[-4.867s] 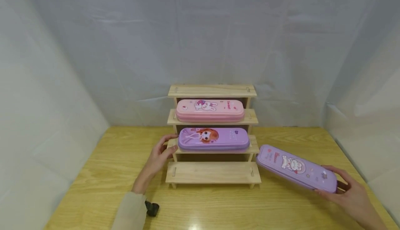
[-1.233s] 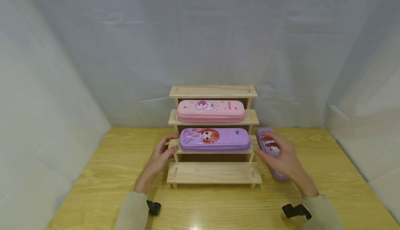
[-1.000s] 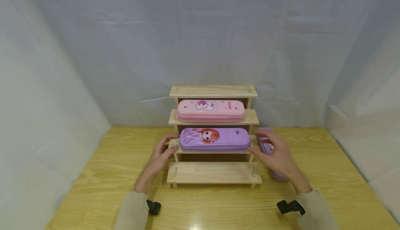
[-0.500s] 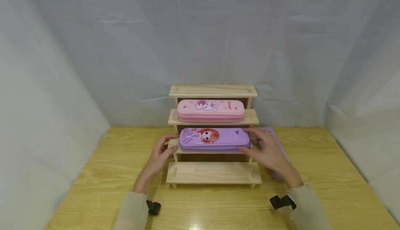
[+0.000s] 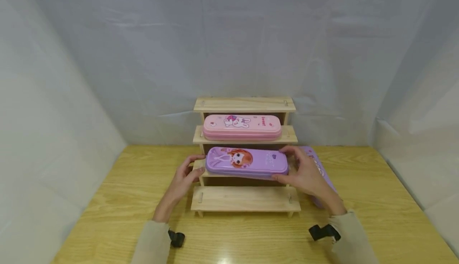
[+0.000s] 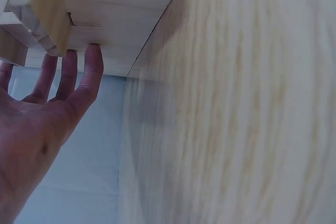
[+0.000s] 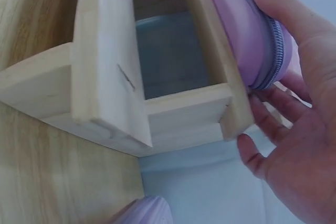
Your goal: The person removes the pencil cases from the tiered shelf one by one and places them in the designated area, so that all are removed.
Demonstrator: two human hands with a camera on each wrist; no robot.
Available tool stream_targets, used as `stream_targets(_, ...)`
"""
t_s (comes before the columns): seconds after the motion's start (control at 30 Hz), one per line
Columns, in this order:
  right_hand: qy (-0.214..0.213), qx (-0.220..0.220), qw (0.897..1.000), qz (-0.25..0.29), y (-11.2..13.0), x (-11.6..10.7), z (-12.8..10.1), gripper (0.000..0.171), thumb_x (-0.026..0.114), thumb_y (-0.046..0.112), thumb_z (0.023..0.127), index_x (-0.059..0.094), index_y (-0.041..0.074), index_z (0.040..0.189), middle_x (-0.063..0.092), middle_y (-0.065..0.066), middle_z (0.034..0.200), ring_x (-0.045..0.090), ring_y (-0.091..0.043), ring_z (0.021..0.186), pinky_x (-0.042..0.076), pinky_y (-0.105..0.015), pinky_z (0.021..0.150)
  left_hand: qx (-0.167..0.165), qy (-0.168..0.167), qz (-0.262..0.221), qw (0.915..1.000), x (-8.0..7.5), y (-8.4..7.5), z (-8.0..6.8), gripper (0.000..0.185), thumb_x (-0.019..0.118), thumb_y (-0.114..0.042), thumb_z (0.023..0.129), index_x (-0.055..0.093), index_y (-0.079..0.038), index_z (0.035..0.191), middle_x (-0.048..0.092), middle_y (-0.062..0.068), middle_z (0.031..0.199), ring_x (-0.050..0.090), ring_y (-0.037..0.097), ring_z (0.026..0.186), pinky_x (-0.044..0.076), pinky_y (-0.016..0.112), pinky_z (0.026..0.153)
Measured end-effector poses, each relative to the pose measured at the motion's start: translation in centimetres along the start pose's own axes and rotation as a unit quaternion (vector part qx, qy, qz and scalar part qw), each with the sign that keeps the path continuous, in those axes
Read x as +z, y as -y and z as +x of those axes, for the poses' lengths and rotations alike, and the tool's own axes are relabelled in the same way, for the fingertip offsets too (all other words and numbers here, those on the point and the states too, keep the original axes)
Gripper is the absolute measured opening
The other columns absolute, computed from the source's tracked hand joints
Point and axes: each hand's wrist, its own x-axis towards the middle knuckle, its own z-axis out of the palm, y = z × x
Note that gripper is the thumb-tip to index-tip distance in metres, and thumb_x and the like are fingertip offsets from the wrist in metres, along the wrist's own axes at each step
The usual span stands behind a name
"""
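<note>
A wooden tiered rack (image 5: 245,198) stands on the table. My left hand (image 5: 184,180) grips the left end of its second tier from the bottom; in the left wrist view its fingertips (image 6: 93,53) touch the rack's side panel. On that tier sits a purple zippered pencil case (image 5: 247,161) with a doll-like girl printed on the lid. My right hand (image 5: 306,176) pinches the case's right end, thumb in front and fingers behind. In the right wrist view the thumb (image 7: 283,9) lies along the zipper edge. The case stands slightly askew, its right end nearer the front.
One tier higher rests a pink pencil case (image 5: 242,127) with a rabbit print. Another purple pencil case (image 5: 320,168) lies on the table right of the rack, partly behind my right hand. Pale sheeting (image 5: 244,48) encloses the back and sides.
My right hand laid the rabbit-print purple case on the table right of the rack. It then moved left onto the girl-print case, whose right end has swung forward. My left hand stayed put.
</note>
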Motion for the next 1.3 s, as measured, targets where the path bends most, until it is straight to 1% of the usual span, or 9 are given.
stream_targets(0.1,0.016,-0.001,1.0,-0.013,0.0,-0.5,-0.2,0.082,0.095,0.034,0.071,0.057,0.014,0.14,0.064,-0.006,0.131,0.055,-0.02,0.104,0.045,-0.036,0.088,0.003,0.0,0.0,1.0,0.0,0.0,0.0,0.04,0.058,-0.015,0.103,0.052,-0.009,0.141,0.05,0.01,0.144,0.059,0.012,0.099,0.057,0.031,0.083)
stream_targets(0.23,0.026,-0.029,0.999,-0.031,-0.1,-1.2,-0.5,0.079,0.096,0.031,0.069,0.062,0.015,0.138,0.063,-0.005,0.128,0.05,-0.016,0.095,0.047,-0.035,0.078,0.001,-0.002,0.004,1.0,0.0,0.1,-0.1,0.039,0.058,-0.016,0.103,0.053,-0.009,0.141,0.049,0.009,0.148,0.058,0.012,0.098,0.056,0.031,0.082)
stream_targets(0.33,0.03,-0.041,0.998,-0.034,-0.2,-1.6,-1.0,0.075,0.096,0.032,0.069,0.064,0.015,0.134,0.06,-0.006,0.127,0.048,-0.017,0.097,0.048,-0.034,0.077,0.0,-0.001,0.007,1.0,0.0,0.1,-0.1,0.038,0.057,-0.017,0.104,0.053,-0.01,0.141,0.049,0.01,0.149,0.058,0.013,0.099,0.056,0.031,0.082)
stream_targets(0.47,0.031,-0.045,0.998,-0.029,-0.6,-2.0,-1.7,0.074,0.095,0.03,0.069,0.061,0.015,0.133,0.055,-0.006,0.127,0.048,-0.016,0.102,0.049,-0.031,0.081,0.001,0.003,0.008,1.0,0.0,0.2,0.0,0.038,0.057,-0.017,0.104,0.052,-0.01,0.142,0.047,0.012,0.151,0.059,0.014,0.101,0.056,0.031,0.083)
stream_targets(0.63,0.039,-0.044,0.998,0.005,-1.1,-2.3,-2.5,0.074,0.094,0.018,0.071,0.056,0.013,0.134,0.055,-0.007,0.125,0.054,-0.017,0.101,0.052,-0.027,0.082,0.002,0.003,0.009,1.0,-0.1,0.2,0.0,0.038,0.057,-0.018,0.105,0.052,-0.01,0.142,0.047,0.011,0.153,0.059,0.014,0.102,0.056,0.031,0.083)
stream_targets(0.73,0.042,-0.031,0.999,0.016,-1.3,-2.4,-3.1,0.076,0.094,0.016,0.071,0.053,0.011,0.135,0.057,-0.011,0.124,0.058,-0.018,0.1,0.053,-0.026,0.082,0.002,0.004,0.011,0.9999,-0.1,0.1,-0.1,0.038,0.057,-0.019,0.105,0.052,-0.011,0.142,0.046,0.01,0.153,0.059,0.013,0.102,0.056,0.031,0.083)
stream_targets(0.9,0.03,-0.01,0.999,0.012,-1.9,-2.8,-3.8,0.078,0.095,0.016,0.069,0.053,0.012,0.134,0.061,-0.012,0.122,0.061,-0.018,0.098,0.054,-0.026,0.081,0.007,0.008,0.013,0.9999,-0.1,0.0,-0.2,0.038,0.056,-0.02,0.105,0.052,-0.01,0.142,0.046,0.011,0.154,0.059,0.013,0.102,0.056,0.031,0.083)
stream_targets(1.13,-0.003,-0.03,0.999,0.028,-2.7,-3.3,-4.9,0.078,0.095,0.007,0.064,0.056,0.012,0.131,0.065,-0.013,0.115,0.061,-0.007,0.091,0.055,-0.025,0.076,0.006,0.006,0.013,0.9999,0.0,0.0,-0.2,0.038,0.056,-0.019,0.105,0.052,-0.01,0.142,0.046,0.011,0.153,0.059,0.012,0.101,0.056,0.03,0.082)
stream_targets(1.3,-0.017,-0.034,0.999,0.022,-3.1,-3.7,-5.6,0.078,0.096,0.007,0.062,0.056,0.009,0.129,0.065,-0.013,0.112,0.059,-0.003,0.09,0.054,-0.023,0.076,0.004,0.005,0.009,0.9999,0.0,0.0,-0.1,0.039,0.056,-0.019,0.105,0.052,-0.01,0.142,0.047,0.012,0.151,0.06,0.012,0.102,0.056,0.031,0.083)
